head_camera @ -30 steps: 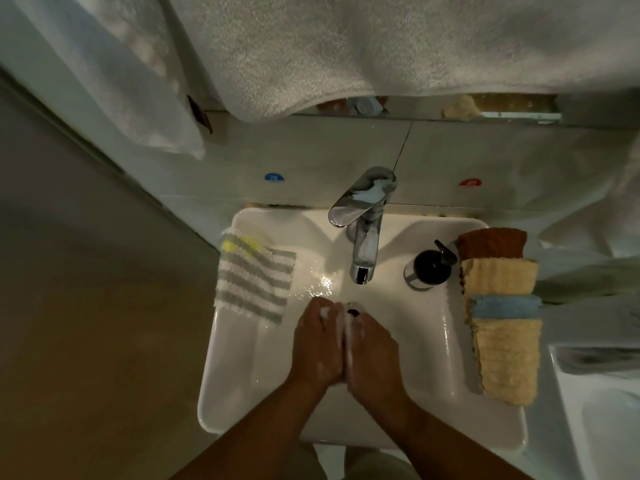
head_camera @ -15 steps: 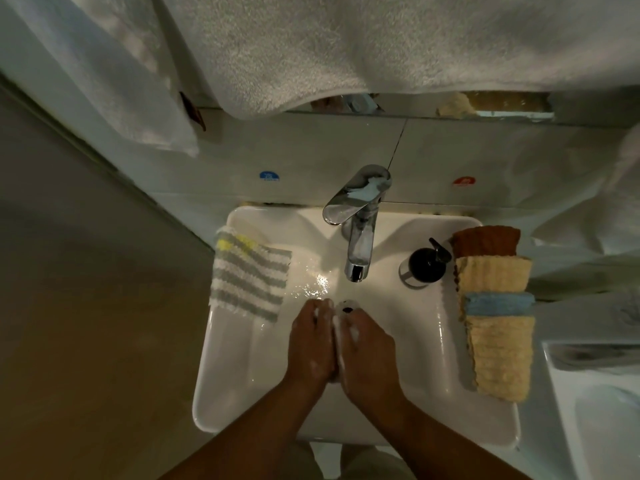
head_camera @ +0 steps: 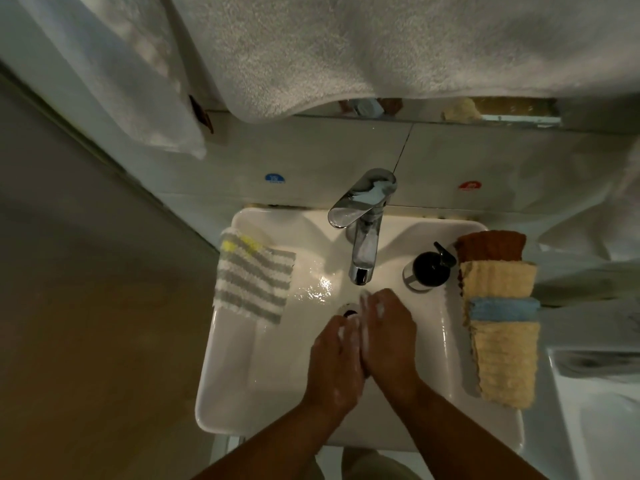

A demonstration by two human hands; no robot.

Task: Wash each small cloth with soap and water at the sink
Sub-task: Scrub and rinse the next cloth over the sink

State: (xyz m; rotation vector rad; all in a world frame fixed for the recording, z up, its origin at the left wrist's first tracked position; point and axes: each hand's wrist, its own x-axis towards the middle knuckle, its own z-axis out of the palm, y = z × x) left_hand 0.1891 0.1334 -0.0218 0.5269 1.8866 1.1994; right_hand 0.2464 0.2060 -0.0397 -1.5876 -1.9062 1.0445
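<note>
A dim bathroom with a pale tiled wall. A large white towel point(head_camera: 381, 46) hangs across the top, above a chrome tap point(head_camera: 363, 237) that stands at the back of a white rectangular sink point(head_camera: 221, 358).

On the wall, a blue sticker point(head_camera: 274, 178) sits up and to the left of the tap and a red sticker point(head_camera: 470, 185) up and to the right. Left of the tap, a grey-and-white striped cloth point(head_camera: 254, 278) with a yellow patch is draped over the sink's left rim. Just right of the tap stands a black soap dispenser point(head_camera: 429, 268). Further right, a row of folded cloths overlaps along the rim: a brown cloth point(head_camera: 490, 245) at the back, then a yellow cloth point(head_camera: 498, 278), a blue cloth point(head_camera: 504, 308) and another yellow one point(head_camera: 505, 362) nearest the viewer.

In front of the tap's spout, over the basin, the left hand point(head_camera: 334, 365) and right hand point(head_camera: 389, 337) are pressed flat against each other with fingers straight. White lather shows on the knuckles and along the seam between them. The right hand reaches nearer the spout than the left. The drain point(head_camera: 349, 310) shows just past the left hand's fingertips. Wet sheen glints on the basin left of the spout.
</note>
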